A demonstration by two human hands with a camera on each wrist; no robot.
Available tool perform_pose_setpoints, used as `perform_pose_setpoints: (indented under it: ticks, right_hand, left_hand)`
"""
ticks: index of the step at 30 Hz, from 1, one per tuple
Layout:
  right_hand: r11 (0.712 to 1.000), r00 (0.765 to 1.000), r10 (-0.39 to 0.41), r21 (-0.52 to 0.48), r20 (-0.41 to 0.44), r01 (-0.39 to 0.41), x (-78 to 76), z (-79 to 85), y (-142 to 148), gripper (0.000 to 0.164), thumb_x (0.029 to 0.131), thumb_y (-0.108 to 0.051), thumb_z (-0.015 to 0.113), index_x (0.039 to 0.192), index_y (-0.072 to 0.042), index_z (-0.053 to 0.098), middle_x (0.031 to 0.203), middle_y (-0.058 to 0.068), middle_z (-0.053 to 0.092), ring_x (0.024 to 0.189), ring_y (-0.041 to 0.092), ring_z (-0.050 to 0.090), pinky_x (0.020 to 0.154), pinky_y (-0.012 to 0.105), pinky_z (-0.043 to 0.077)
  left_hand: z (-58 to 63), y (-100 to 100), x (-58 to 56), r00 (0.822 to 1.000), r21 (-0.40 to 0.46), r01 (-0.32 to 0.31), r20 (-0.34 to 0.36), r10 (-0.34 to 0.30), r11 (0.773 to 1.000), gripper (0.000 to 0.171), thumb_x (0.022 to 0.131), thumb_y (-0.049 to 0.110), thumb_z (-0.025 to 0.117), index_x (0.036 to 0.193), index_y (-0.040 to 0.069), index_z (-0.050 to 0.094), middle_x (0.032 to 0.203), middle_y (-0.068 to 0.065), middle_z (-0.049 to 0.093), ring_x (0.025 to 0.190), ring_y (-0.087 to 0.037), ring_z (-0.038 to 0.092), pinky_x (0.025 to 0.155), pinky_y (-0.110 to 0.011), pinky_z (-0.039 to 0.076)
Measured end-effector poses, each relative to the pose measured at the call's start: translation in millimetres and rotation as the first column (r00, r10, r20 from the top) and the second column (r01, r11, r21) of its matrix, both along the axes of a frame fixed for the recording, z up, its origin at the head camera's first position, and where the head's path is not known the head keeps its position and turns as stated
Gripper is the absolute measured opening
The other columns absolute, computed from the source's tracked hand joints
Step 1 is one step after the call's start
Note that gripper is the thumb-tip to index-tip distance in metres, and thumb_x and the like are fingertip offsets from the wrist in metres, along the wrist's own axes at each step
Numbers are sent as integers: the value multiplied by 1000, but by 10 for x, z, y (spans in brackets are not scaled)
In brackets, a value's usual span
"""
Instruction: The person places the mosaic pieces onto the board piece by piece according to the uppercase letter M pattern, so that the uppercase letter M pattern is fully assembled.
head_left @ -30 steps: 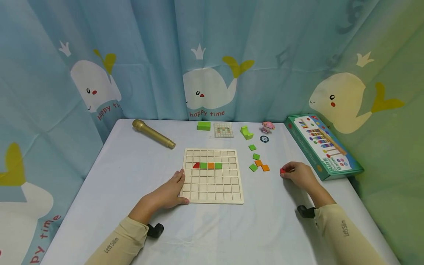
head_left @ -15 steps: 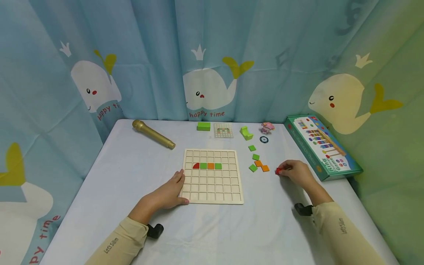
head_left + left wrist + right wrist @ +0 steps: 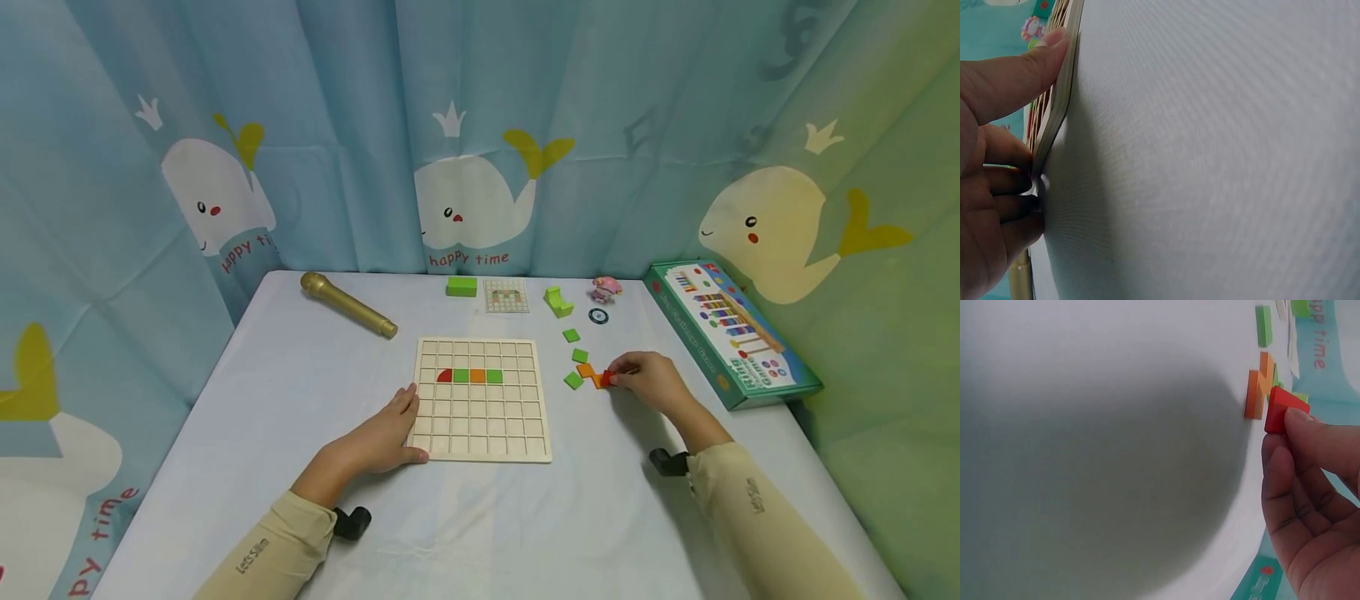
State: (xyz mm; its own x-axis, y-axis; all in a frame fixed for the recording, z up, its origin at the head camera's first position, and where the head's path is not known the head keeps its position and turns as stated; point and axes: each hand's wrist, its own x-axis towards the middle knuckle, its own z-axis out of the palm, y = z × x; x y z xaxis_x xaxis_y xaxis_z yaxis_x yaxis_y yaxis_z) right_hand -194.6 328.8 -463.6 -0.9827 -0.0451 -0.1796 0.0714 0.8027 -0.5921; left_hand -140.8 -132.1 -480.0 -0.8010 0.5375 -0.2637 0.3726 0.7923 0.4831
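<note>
My left hand rests at the near left corner of a wooden grid board. Its thumb lies on the near edge, and the other fingers touch the left side. On the board, a red rounded piece, green squares and an orange square form one row. My right hand pinches a small red block between thumb and fingertips, held off the table. Just behind that block in the head view are orange tiles. Loose green tiles lie between the board and the right hand.
Along the back stand a green block, a pattern card, a curved green piece, a pink figurine and a dark ring. A gold microphone lies back left; a game box sits at right.
My right hand has moved left with the red block, from beside the game box to over the orange tiles. My left hand and the board have stayed put.
</note>
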Motion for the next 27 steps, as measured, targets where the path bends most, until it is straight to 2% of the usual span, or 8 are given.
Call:
perform_pose_setpoints:
  ticks: [6,11,16,19,24,27]
  right_hand:
    - [1000,1000,0,3,-8,0,-52,18,-115,12,95,-10,71,104,-3,74,98,11,71,83,25,58,70,32,51]
    - [1000,1000,-3,-12,-9,3,-95,25,-243,13,95,-11,72,104,-3,74,101,13,70,89,27,57,72,31,51]
    - [1000,999,8,0,-51,-8,-129,9,-365,14,94,-13,73,104,-4,74,102,13,70,91,29,57,73,32,51]
    - [1000,997,18,0,-78,-18,-148,1,-430,12,93,-12,74,102,-4,75,99,11,71,88,26,58,71,33,51]
    - [998,998,22,-51,-50,-25,-191,-28,-529,10,94,-12,73,101,-5,73,92,9,69,68,22,57,60,32,50]
    - [997,998,35,-62,-59,-39,-217,-48,-598,10,93,-11,73,101,-5,74,91,8,70,66,20,57,58,31,49]
  left_hand:
    - [-3,-2,-8,1000,-4,1,-3,-1,1000,96,91,37,75,155,-11,22,166,-22,8,153,-36,9,120,-46,22]
    - [-21,-7,-12,1000,-11,0,-1,0,1000,96,91,38,75,155,-10,22,166,-21,8,153,-35,9,120,-46,22]
    - [-39,-6,-17,1000,-16,-1,-2,1,1000,96,91,39,75,155,-10,23,166,-21,7,153,-35,9,120,-46,22]
    - [-42,-2,-21,1000,-19,-2,-5,2,1000,96,90,39,75,155,-10,23,166,-21,8,153,-35,9,120,-45,22]
    - [-39,0,-21,1000,-22,-3,-3,3,1000,97,90,40,75,155,-9,22,167,-20,7,153,-34,8,120,-45,21]
    - [-32,-3,-19,1000,-20,-4,2,4,1000,97,91,40,75,155,-9,22,167,-19,7,153,-34,7,120,-45,21]
